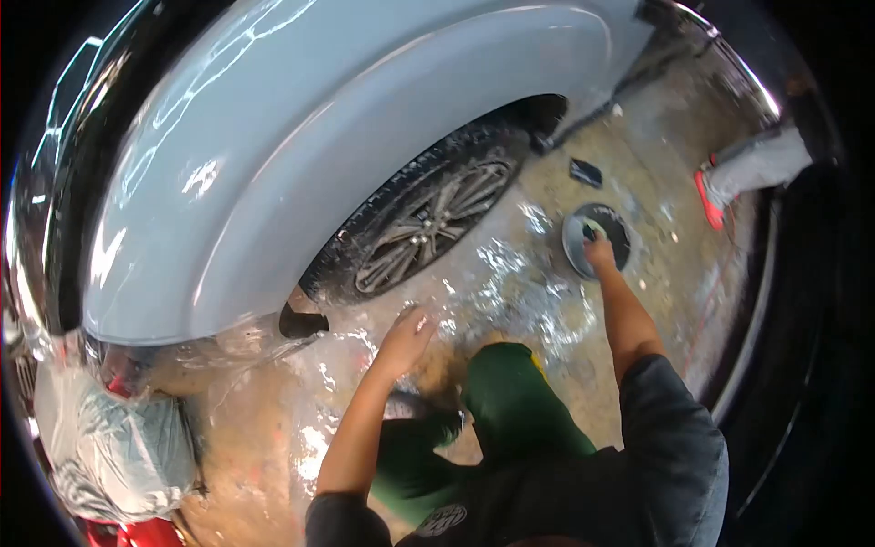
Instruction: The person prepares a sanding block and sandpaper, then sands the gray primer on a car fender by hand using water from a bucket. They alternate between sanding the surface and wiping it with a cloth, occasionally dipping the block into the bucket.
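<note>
My right hand (599, 252) reaches into a round grey bucket (574, 239) on the wet floor. Its fingers are closed on a small thing with dark and pale green parts, which I cannot make out clearly. My left hand (407, 339) hangs over the floor in front of the car's wheel, fingers loosely apart, holding nothing I can see. The wheel (428, 228) has a black tyre and a dirty multi-spoke rim, under the pale grey-blue car body (301, 155).
A small dark flat object (585, 173) lies beyond the bucket. Another person's leg with a red shoe (709, 201) stands at the right. A plastic-covered bundle (137, 447) sits at the lower left. The floor (246, 428) is wet and shiny. My green-trousered knee (510, 392) is below.
</note>
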### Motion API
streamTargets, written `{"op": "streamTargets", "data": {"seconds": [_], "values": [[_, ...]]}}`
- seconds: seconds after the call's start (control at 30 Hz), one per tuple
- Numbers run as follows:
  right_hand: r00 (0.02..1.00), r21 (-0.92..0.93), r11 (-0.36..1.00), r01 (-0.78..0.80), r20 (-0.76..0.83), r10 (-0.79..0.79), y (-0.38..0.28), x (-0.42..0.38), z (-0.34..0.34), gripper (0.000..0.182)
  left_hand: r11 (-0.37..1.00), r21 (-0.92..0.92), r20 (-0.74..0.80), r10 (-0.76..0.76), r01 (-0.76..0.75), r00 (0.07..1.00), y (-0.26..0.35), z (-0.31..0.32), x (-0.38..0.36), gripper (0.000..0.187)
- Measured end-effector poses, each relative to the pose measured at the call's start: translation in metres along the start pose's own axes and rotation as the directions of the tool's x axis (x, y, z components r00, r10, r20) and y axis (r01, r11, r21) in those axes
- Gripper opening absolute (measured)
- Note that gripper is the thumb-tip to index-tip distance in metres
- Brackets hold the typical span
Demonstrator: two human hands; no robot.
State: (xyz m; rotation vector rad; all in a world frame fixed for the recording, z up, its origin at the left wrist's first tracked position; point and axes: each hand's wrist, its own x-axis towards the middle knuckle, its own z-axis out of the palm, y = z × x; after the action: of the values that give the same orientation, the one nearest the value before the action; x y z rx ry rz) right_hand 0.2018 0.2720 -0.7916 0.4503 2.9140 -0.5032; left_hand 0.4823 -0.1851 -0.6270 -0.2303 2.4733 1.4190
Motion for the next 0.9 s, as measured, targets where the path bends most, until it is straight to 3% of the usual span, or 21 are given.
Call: {"op": "streamTargets", "data": {"seconds": [0.07, 0.1, 0.2, 0.33, 0.37, 0.47, 0.57, 0.67, 0.8, 0.9], "values": [[0.986, -0.095, 0.991, 0.092, 0.146, -0.078, 0.024, 0.038, 0.037, 0.057, 0.998, -0.027, -0.013, -0.054, 0.054, 0.998, -0.025, -0.005, -0.017, 0.044], [0.989, -0.088, 0.992, 0.09, 0.128, -0.078, 0.039, 0.058, 0.064, 0.052, 0.995, -0.044, -0.025, -0.089, 0.087, 0.996, -0.035, -0.006, -0.027, 0.045], [0.969, -0.045, 0.985, 0.168, 0.191, -0.157, 0.06, 0.106, 0.132, 0.053, 0.987, 0.133, -0.094, -0.081, 0.094, 0.992, -0.051, 0.002, -0.056, 0.046], [0.955, 0.018, 0.988, 0.152, 0.255, -0.151, 0.043, 0.098, 0.146, 0.049, 0.919, 0.382, -0.187, -0.03, 0.101, 0.982, -0.039, 0.018, -0.102, 0.05], [0.948, 0.037, 0.987, 0.156, 0.273, -0.16, 0.035, 0.094, 0.144, 0.049, 0.945, 0.293, -0.21, -0.082, 0.142, 0.974, -0.03, 0.02, -0.11, 0.05], [0.927, 0.127, 0.98, 0.151, 0.327, -0.186, 0.026, 0.084, 0.148, 0.047, 0.941, 0.263, -0.259, -0.144, 0.213, 0.955, -0.001, 0.022, -0.126, 0.051], [0.899, 0.211, 0.968, 0.137, 0.383, -0.211, 0.016, 0.077, 0.154, 0.045, 0.917, 0.346, -0.35, -0.068, 0.197, 0.934, 0.006, 0.036, -0.134, 0.051], [0.844, 0.303, 0.949, 0.093, 0.482, -0.236, -0.009, 0.05, 0.16, 0.043, 0.94, 0.259, -0.313, -0.136, 0.222, 0.94, 0.02, 0.039, -0.14, 0.048], [0.718, 0.373, 0.926, 0.051, 0.631, -0.294, -0.048, 0.001, 0.173, 0.041, 0.931, 0.297, -0.386, -0.087, 0.213, 0.918, 0.017, 0.049, -0.141, 0.048], [0.582, 0.344, 0.926, 0.152, 0.727, -0.366, -0.079, -0.035, 0.193, 0.039, 0.917, 0.33, -0.418, -0.073, 0.226, 0.906, 0.014, 0.054, -0.139, 0.049]]}}
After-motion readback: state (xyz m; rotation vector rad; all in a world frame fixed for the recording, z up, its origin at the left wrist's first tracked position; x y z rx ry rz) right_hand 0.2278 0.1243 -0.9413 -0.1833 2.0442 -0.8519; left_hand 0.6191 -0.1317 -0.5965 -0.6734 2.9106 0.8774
